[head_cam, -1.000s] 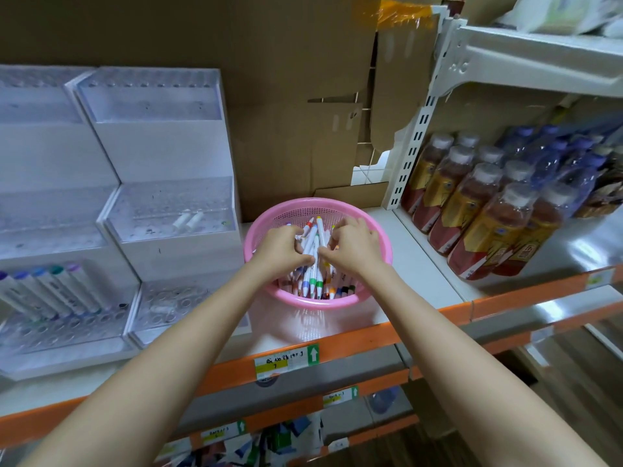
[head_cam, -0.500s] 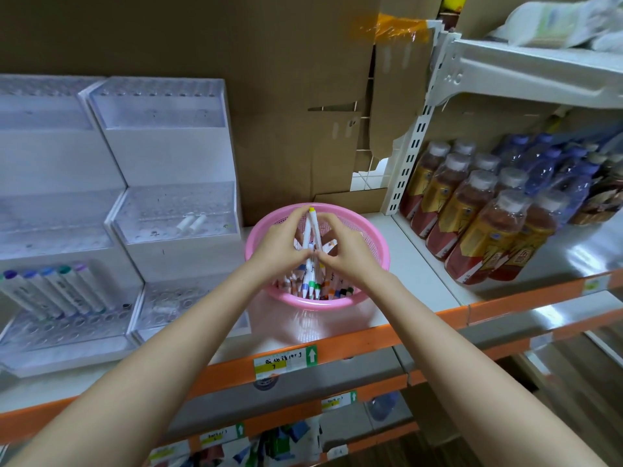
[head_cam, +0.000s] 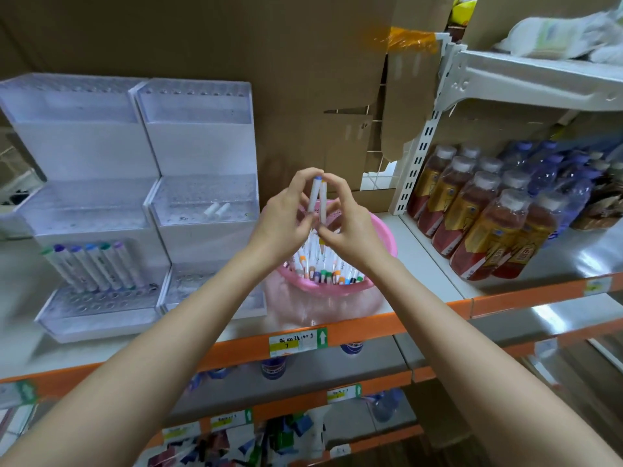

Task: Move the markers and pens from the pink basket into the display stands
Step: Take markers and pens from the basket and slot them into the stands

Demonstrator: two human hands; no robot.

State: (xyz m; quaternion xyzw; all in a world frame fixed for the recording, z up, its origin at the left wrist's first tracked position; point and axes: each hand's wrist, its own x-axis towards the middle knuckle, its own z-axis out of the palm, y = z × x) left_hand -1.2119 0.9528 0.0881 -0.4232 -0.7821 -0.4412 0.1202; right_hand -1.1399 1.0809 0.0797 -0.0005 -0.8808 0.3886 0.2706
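Note:
Above the pink basket (head_cam: 381, 261) my left hand (head_cam: 285, 215) and my right hand (head_cam: 347, 219) hold two white markers (head_cam: 317, 198) upright between them, fingertips pinching top and bottom. One marker has a blue cap; the other's cap looks orange. Several more markers (head_cam: 320, 264) with coloured caps lie in the basket below my hands. Two tiered clear display stands sit to the left. The left stand (head_cam: 87, 210) carries several markers (head_cam: 94, 266) in its low tier. The right stand (head_cam: 202, 203) has two white pieces on its middle tier.
Packs of bottled drinks (head_cam: 488, 210) fill the shelf to the right of the basket. Cardboard (head_cam: 236, 62) backs the shelf. An orange shelf edge (head_cam: 337, 335) with price labels runs in front. A lower shelf holds more goods.
Both hands rose out of the basket, lifting two markers from the pile to well above its rim. The view also tilted slightly.

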